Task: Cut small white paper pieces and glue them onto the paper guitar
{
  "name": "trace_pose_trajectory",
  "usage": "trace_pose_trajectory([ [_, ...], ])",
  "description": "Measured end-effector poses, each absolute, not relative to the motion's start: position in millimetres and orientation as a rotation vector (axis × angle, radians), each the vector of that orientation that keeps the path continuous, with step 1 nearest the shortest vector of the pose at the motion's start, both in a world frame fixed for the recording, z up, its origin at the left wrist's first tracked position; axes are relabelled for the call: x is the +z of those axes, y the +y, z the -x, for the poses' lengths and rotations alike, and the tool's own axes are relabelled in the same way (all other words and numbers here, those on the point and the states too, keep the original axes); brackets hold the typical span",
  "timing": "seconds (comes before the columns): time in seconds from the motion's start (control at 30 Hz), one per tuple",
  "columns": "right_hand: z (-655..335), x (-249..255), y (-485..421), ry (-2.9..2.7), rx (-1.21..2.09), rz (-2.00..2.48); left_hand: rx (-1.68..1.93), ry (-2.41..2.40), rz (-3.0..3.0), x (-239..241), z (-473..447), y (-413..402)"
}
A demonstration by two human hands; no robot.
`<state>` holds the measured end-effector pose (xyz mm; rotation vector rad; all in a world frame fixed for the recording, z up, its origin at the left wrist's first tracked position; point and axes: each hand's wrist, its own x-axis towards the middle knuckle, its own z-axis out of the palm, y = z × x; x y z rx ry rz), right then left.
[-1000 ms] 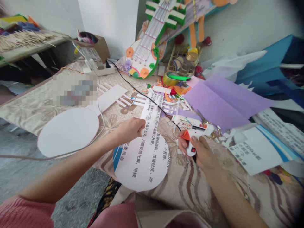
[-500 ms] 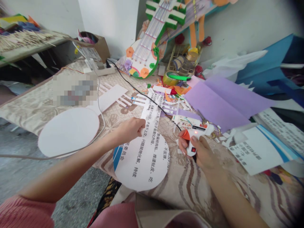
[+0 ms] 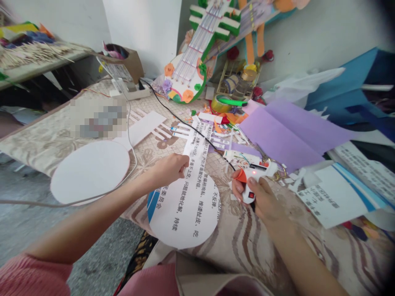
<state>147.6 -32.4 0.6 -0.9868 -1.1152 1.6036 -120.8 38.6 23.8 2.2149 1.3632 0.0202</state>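
A flat guitar-shaped cutout of white card with printed writing lies before me, its round end towards me and its neck pointing away. My left hand is closed in a fist against the left edge of that neck; what its curled fingers hold, if anything, is hidden. My right hand is wrapped around a white hot glue gun with an orange trigger and a red light. The gun's nozzle points left, over the right side of the neck. Scissors lie partly behind the gun.
A black cable crosses the neck, and a white cord runs over a plain guitar-shaped cutout on the left. Purple paper, tape and paper scraps lie beyond. A decorated guitar model leans at the back.
The view has shifted very slightly. Both hands, the glue gun and the cutout keep their places.
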Motion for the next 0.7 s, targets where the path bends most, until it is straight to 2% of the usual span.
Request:
trace_pose_trajectory([
  [0.7, -147.5, 0.5, -32.3, -1.128, 1.585, 1.034, 0.020, 1.364, -2.218, 24.7, 120.2, 37.9],
])
